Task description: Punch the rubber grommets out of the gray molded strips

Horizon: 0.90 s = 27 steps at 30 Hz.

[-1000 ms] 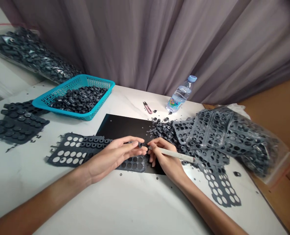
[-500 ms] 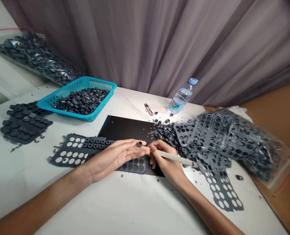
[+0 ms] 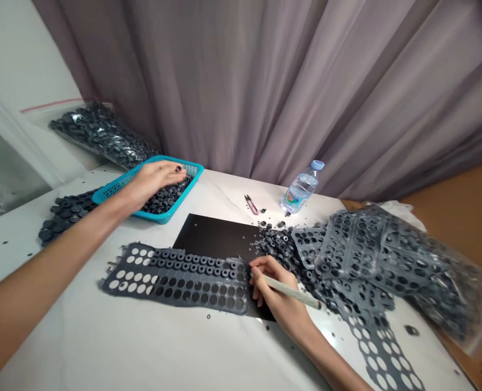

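Observation:
My left hand (image 3: 157, 176) is over the blue plastic basket (image 3: 167, 218), a small black rubber ring (image 3: 179, 169) held at its fingers. Inside the basket lies a heap of similar black rubber rings (image 3: 163, 200). My right hand (image 3: 276, 285) grips a pale, pen-like stick (image 3: 292, 291), its working tip hidden by the fingers. Just left of that hand, a dark rubber sheet (image 3: 183, 282) lies flat, with rings still in its upper rows and open white holes at its left end. Part of it overlaps a black mat (image 3: 216, 233).
Loose black rings (image 3: 279, 244) are heaped right of the mat. Behind them are pink thread snips (image 3: 251, 205) and a water bottle (image 3: 301, 187). Punched rubber sheets (image 3: 346, 244) and a plastic bag lie at right. Another filled bag (image 3: 102, 133) leans behind the basket.
My left hand has moved from beside the right hand, up and left to above the basket, carrying the ring. The right hand keeps the stick near the sheet. The view has tilted upward.

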{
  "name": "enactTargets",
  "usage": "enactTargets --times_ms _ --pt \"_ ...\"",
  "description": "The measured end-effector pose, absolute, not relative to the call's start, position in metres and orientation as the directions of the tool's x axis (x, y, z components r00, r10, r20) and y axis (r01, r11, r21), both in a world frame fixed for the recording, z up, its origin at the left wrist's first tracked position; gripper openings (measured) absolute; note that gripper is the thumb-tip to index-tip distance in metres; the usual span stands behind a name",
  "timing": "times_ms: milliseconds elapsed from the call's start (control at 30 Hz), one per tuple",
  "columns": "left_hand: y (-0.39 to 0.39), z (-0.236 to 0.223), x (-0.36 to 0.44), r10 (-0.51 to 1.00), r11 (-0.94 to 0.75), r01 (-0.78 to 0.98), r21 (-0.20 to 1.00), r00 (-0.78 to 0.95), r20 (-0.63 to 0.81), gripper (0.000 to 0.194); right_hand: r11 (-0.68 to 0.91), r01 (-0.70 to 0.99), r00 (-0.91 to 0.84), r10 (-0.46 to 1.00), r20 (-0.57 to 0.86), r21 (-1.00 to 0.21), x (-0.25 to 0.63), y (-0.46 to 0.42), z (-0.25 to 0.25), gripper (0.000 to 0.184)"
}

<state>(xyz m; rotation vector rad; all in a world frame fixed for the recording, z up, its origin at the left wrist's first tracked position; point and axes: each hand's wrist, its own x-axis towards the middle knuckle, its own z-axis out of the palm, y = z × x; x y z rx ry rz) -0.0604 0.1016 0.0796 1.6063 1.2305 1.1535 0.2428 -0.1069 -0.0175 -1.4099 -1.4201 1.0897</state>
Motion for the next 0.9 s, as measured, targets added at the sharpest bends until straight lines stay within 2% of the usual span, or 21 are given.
enactTargets --times_ms 67,100,167,300,333,400,467,533,600,900 --pt "0.135 0.086 -0.082 0.965 -0.253 0.44 0.862 0.049 0.259 0.037 -0.008 0.266 -0.018 1.0 -0.013 -0.964 0.242 -0.107 -0.018 0.028" --pt "0.144 0.087 -0.089 0.953 -0.275 0.578 0.769 0.058 0.298 0.039 -0.007 0.27 -0.019 1.0 -0.013 -0.963 0.242 -0.107 -0.017 0.028" --pt "0.147 0.083 -0.095 0.928 -0.312 0.72 0.62 0.093 0.36 0.042 -0.005 0.281 -0.024 1.0 -0.012 -0.96 0.242 -0.107 -0.013 0.029" --pt "0.1 0.07 -0.072 0.806 -0.459 0.824 0.331 0.23 0.545 0.044 -0.006 0.248 -0.072 0.997 -0.025 -0.969 0.244 -0.107 -0.002 0.03" --pt "0.082 0.067 -0.061 0.782 -0.502 0.807 0.31 0.271 0.561 0.041 -0.004 0.23 -0.084 0.996 -0.024 -0.973 0.245 -0.106 0.0 0.03" --pt "0.044 0.06 -0.036 0.759 -0.601 0.71 0.366 0.365 0.54 0.033 0.007 0.21 -0.094 0.996 -0.013 -0.978 0.247 -0.105 0.004 0.029" --pt "0.01 0.051 -0.014 0.756 -0.654 0.562 0.506 0.501 0.421 0.028 0.01 0.204 -0.09 0.996 -0.009 -0.979 0.247 -0.103 0.005 0.027" --pt "-0.014 0.04 0.003 0.724 -0.635 0.457 0.623 0.633 0.274 0.025 -0.014 0.182 -0.089 0.996 -0.031 -0.983 0.246 -0.102 0.004 0.024" --pt "-0.027 0.029 0.012 0.676 -0.612 0.404 0.68 0.714 0.183 0.023 -0.042 0.161 -0.088 0.994 -0.057 -0.986 0.243 -0.101 0.003 0.024" --pt "-0.024 0.023 0.015 0.587 -0.657 0.376 0.654 0.8 0.129 0.028 -0.002 0.222 -0.087 0.996 -0.022 -0.975 0.237 -0.094 -0.001 0.01"
